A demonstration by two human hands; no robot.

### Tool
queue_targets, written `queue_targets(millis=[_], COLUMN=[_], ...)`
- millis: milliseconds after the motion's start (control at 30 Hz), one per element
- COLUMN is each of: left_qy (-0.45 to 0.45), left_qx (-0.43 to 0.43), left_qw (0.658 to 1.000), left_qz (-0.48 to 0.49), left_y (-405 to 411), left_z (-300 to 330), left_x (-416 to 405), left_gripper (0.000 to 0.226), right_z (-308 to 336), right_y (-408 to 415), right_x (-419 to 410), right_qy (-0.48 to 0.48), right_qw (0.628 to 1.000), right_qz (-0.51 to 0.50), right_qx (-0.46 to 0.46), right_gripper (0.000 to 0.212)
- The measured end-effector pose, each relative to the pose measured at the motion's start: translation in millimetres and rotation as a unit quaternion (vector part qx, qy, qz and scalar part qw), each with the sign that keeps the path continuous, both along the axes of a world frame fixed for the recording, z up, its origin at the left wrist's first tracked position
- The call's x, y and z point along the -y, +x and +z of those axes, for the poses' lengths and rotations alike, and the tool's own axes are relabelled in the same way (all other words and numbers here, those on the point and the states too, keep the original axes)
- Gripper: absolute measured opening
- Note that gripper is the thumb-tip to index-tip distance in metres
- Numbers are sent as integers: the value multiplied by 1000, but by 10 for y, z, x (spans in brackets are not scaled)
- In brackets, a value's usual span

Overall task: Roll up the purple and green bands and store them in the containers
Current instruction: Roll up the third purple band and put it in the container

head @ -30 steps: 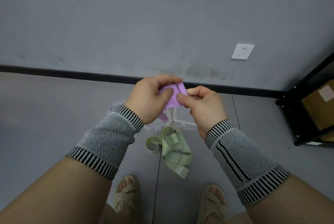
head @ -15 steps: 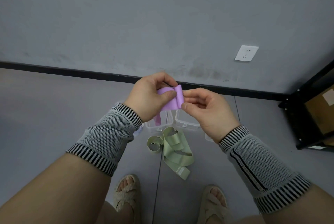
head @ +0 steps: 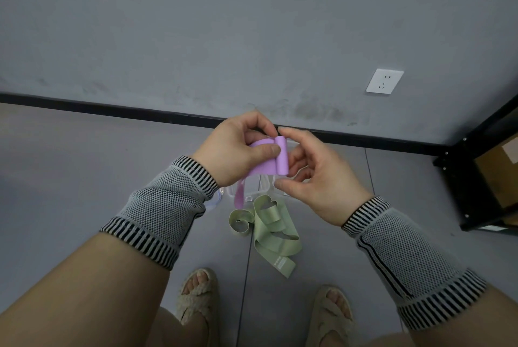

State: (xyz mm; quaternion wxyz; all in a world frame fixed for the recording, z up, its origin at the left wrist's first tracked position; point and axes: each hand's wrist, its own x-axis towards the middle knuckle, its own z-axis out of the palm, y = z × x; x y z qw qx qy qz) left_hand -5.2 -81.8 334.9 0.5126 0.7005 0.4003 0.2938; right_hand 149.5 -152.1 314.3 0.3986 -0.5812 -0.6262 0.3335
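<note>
We pinch the purple band (head: 269, 160) between both hands, held up in front of us: our left hand (head: 238, 150) presses thumb on the flat part to keep it taut, while our right hand (head: 316, 175) curls round the small roll to wind it. The roll's long axis runs near-upright, its loose tail hanging below our grip toward the green band (head: 273, 230) and the clear containers (head: 262, 188).

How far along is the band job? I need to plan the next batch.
Nothing stored yet. In hand: both hands, left and right, hold the purple band, its roll just begun, tail hanging. Left: the green band lies loose on the floor; the clear containers are mostly hidden.
</note>
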Motion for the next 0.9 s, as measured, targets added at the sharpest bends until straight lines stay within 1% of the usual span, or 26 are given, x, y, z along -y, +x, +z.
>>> queue_targets(millis=[133, 233, 300, 433, 500, 533, 600, 733, 900], left_qy=[-8, 7, 26, 74, 91, 90, 62, -6, -45], left_qx=[-28, -58, -74, -108, -114, -107, -78, -30, 0], left_qw=[1000, 998, 997, 991, 988, 988, 993, 999, 999], left_qz=[-6, 3, 11, 38, 58, 65, 64, 34, -5], left_y=[-2, -31, -42, 35, 69, 72, 51, -22, -73], left_z=[6, 13, 20, 11, 4, 2, 15, 39, 26], left_x=[11, -3, -8, 44, 53, 45, 25, 5, -13], left_gripper=[24, 24, 23, 29, 30, 30, 30, 25, 21], right_z=[7, 0, -5, -7, 4, 7, 6, 14, 59], right_y=[16, 52, 57, -16, -53, -59, -49, -18, 4], right_x=[3, 3, 1, -2, 1, 4, 9, 13, 11], right_qy=[8, 7, 14, 48, 67, 72, 70, 28, -4], right_qw=[1000, 1000, 999, 986, 981, 982, 988, 1000, 998], right_qz=[-3, -12, -21, -37, -43, -44, -38, -10, 23], right_qx=[9, 14, 47, 156, 177, 172, 132, 3, -52], right_gripper=[57, 54, 53, 41, 39, 41, 47, 65, 63])
